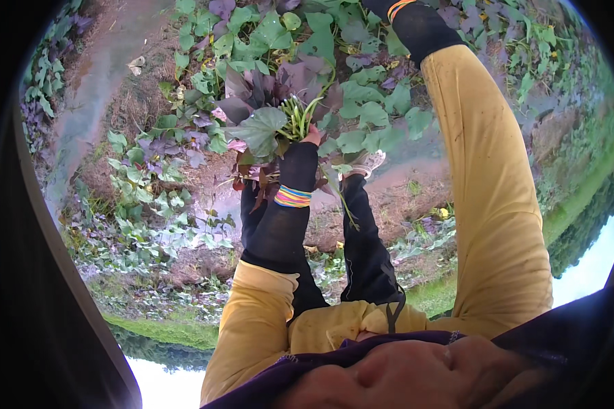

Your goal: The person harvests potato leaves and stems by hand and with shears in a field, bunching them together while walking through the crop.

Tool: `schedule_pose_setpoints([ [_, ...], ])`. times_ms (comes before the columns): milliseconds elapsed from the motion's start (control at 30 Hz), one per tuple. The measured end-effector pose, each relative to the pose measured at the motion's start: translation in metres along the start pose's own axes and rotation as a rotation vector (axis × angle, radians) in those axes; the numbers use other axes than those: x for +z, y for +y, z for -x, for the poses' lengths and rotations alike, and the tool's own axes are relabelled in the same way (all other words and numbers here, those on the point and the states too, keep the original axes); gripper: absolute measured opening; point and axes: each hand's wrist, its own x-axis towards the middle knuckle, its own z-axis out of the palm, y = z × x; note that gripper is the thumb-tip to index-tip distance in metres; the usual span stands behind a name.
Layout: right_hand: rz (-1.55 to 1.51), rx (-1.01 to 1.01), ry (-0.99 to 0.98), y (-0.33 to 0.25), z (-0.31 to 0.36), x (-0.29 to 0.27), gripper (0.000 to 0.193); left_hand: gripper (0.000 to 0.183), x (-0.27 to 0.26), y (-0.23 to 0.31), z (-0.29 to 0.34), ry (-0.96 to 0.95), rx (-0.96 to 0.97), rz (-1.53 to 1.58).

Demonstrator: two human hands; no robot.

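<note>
My left hand (pixel 312 135) is closed round a bunch of leafy vine cuttings (pixel 295 117). Their pale green cut stem ends show together at the top, and green and dark purple leaves hang about the hand and wrist. Most of the fingers are hidden by the bunch and the black sleeve. My right arm reaches to the upper edge; its black cuff with coloured rubber bands (pixel 400 8) is seen, but the right hand lies outside the picture. Nearest to that cuff are green and purple vine leaves (pixel 368 102) growing on the ground.
Leafy vines (pixel 150 184) spread over brown soil (pixel 140 88) on both sides. My legs in black trousers (pixel 365 238) stand among them, with a light patterned shoe (pixel 368 163) near the bunch. Grass (pixel 164 329) and trees lie beyond.
</note>
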Motion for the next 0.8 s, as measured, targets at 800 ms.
schedule_pose_setpoints([
  [800, -1.108, 0.289, 0.335, 0.084, 0.507, -0.029, 0.032, 0.011, 0.105, 0.250, 0.119, -0.193, -0.714, 1.977],
])
